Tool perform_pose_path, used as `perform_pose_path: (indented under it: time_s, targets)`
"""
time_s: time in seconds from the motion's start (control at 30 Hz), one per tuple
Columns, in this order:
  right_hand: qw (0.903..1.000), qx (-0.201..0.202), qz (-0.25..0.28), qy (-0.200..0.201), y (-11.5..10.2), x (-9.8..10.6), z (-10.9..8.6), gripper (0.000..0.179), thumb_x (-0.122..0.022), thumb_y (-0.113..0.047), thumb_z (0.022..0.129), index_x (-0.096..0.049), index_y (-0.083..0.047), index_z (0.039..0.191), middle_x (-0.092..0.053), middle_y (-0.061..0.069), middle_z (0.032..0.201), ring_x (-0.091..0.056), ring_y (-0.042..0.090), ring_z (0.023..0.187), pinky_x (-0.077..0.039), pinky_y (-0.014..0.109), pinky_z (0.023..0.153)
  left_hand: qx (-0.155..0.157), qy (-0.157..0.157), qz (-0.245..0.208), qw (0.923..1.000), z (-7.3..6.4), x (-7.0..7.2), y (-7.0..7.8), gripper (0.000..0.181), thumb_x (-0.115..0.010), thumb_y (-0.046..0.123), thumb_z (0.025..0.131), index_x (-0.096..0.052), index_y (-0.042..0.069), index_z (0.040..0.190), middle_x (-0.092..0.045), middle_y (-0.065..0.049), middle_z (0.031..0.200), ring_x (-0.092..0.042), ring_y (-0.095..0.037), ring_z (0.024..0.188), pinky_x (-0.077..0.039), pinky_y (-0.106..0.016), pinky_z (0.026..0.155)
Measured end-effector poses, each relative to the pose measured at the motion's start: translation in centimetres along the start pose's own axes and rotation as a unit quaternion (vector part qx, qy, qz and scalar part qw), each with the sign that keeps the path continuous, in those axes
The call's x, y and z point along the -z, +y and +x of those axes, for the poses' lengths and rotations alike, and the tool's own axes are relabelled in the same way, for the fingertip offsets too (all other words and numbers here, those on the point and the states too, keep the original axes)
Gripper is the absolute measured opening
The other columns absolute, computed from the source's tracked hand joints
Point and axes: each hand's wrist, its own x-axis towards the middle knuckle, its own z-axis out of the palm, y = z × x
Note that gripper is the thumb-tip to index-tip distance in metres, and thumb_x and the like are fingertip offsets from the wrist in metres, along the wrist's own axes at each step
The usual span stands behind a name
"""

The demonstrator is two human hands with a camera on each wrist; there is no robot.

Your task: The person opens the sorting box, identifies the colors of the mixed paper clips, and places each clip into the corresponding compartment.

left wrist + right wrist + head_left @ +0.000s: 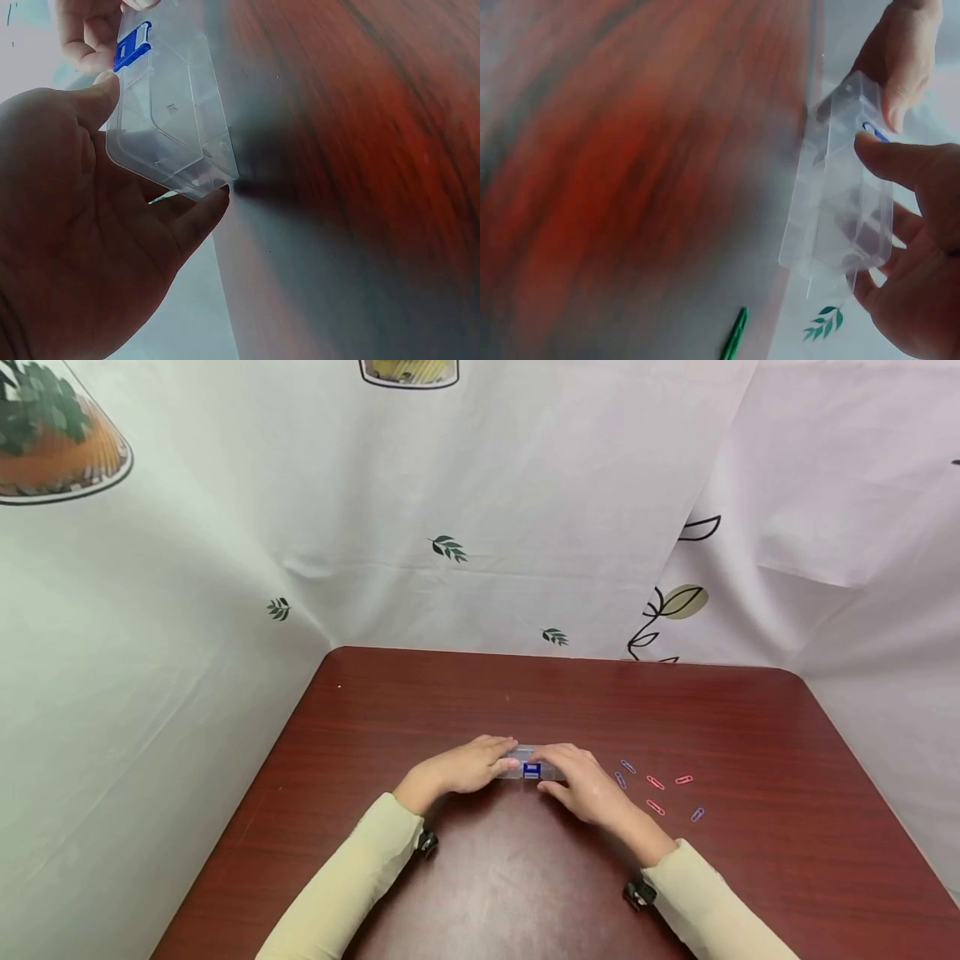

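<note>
A clear plastic box [512, 773] with a blue latch [532, 770] on its front sits on the table between both hands. My left hand [468, 766] holds its left end; in the left wrist view, the thumb is at the front edge near the lid and a finger reaches the bottom corner. With its thumb beside the latch and its fingers behind the box, my right hand [588, 785] grips the right part. Through the box wall [172, 105], divided compartments show. Whether anything lies inside is hard to tell.
Several loose paper clips lie right of the box, among them a blue one [697, 815] and a red one [656, 807]. A green slender object [736, 334] shows in the right wrist view. White patterned cloth [510, 527] hangs behind the dark red table [450, 693].
</note>
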Motion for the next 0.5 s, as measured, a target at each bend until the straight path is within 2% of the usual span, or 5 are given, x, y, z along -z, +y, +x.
perform_pose_path:
  time_s: [0.2,0.37,0.5]
  targets:
    - [0.9991,-0.007,-0.035,0.022,-0.8,-0.6,0.5,0.04,-0.087,-0.009,0.079,-0.065,-0.013,0.113,-0.07,0.005,0.116,-0.063,0.03,0.114,-0.05,0.055,0.093,-0.005,-0.001,0.001,1.0,0.1,0.0,-0.2,0.067,-0.031,0.05,0.109,-0.03,0.004,0.159,-0.03,-0.009,0.165,-0.024,-0.026,0.153,-0.023,-0.042,0.124]
    - [0.9954,0.008,-0.085,0.044,-1.5,-0.9,0.7,0.036,-0.086,-0.005,0.08,-0.061,-0.01,0.106,-0.07,0.003,0.101,-0.066,0.029,0.102,-0.054,0.051,0.091,-0.01,0.004,0.006,0.9999,0.1,0.0,-0.2,0.066,-0.032,0.047,0.11,-0.031,0.003,0.158,-0.033,-0.011,0.163,-0.026,-0.027,0.152,-0.025,-0.041,0.124]
    - [0.9904,0.027,-0.116,0.071,-1.9,-1.1,0.9,0.029,-0.082,-0.002,0.081,-0.059,-0.008,0.098,-0.067,0.003,0.089,-0.067,0.028,0.09,-0.056,0.046,0.084,-0.008,0.004,0.013,0.9999,0.1,0.0,-0.1,0.065,-0.032,0.047,0.11,-0.032,0.003,0.158,-0.033,-0.011,0.163,-0.026,-0.027,0.152,-0.025,-0.041,0.124]
